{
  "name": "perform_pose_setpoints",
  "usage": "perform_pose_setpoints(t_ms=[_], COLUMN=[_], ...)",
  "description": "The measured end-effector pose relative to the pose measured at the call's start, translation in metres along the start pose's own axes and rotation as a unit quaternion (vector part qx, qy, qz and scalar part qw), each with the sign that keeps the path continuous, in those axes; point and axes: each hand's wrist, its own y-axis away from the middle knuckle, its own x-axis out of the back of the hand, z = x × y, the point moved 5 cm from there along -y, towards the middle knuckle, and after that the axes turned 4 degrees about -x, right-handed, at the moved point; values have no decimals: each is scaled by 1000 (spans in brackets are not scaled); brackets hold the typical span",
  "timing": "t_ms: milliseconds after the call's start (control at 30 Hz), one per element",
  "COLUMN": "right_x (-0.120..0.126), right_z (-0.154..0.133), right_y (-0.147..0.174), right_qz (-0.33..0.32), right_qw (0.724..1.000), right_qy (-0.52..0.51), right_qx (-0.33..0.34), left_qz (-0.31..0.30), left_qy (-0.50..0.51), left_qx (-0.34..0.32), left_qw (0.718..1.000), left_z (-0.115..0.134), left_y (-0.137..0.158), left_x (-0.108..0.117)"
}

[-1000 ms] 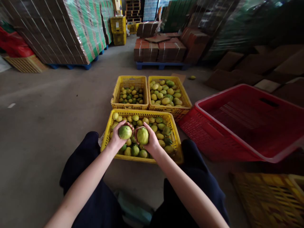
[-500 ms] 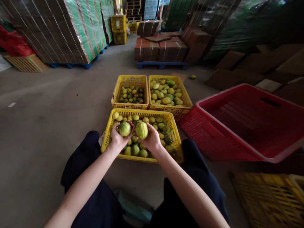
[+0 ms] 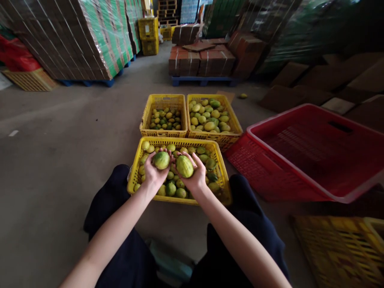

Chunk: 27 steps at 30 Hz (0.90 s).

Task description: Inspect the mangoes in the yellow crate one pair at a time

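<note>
My left hand [image 3: 154,175] is palm up with its fingers curled round a green-yellow lemon [image 3: 161,160]. Beside it, my right hand [image 3: 197,177] cradles another lemon [image 3: 184,166], ridged and yellow-green. Both hands are held close together over the near yellow crate [image 3: 180,199], which holds many lemons, some green and some yellow. Part of that fruit is hidden behind my hands and forearms.
Behind the near crate stand a yellow crate of smaller fruit [image 3: 144,116] and one of larger fruit [image 3: 237,130]. A big red crate [image 3: 255,160] tilts at the right. Bundled cardboard [image 3: 216,62] lies on a blue pallet [image 3: 204,81]. One loose lemon [image 3: 243,96] is on the floor.
Both lemons have been turned in my hands and now show other sides. My right hand has moved slightly to the right, and its fingers have opened out more around the fruit.
</note>
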Motion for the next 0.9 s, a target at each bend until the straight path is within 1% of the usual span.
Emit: perform_pose_setpoints(t_ms=[67,200,333,433,533,567,733,900], right_x=[3,3,1,2,4,4,2,0], right_z=[1,-4,-12,-15,-18,-19,-17,-12], right_y=[-1,2,7,7,5,5,4,1], right_qz=[28,91,148,166,162,156,109,67], right_qw=[999,995,987,983,982,983,990,995], right_qy=[-17,-43,-52,-61,-64,-63,-54,-53], right_qx=[0,24,45,54,66,70,72,57], left_qz=[2,32,16,-3,-31,-32,7,17], left_qy=[5,3,-38,-61,-63,-64,-53,-39], left_qx=[-5,-12,-18,-14,-12,-6,2,14], left_qw=[1000,999,999,998,997,997,999,999], left_z=[-6,-19,-26,-27,-28,-29,-33,-32], left_y=[-3,-9,-6,0,3,3,0,-3], left_x=[-2,-7,-16,-20,-23,-24,-18,-12])
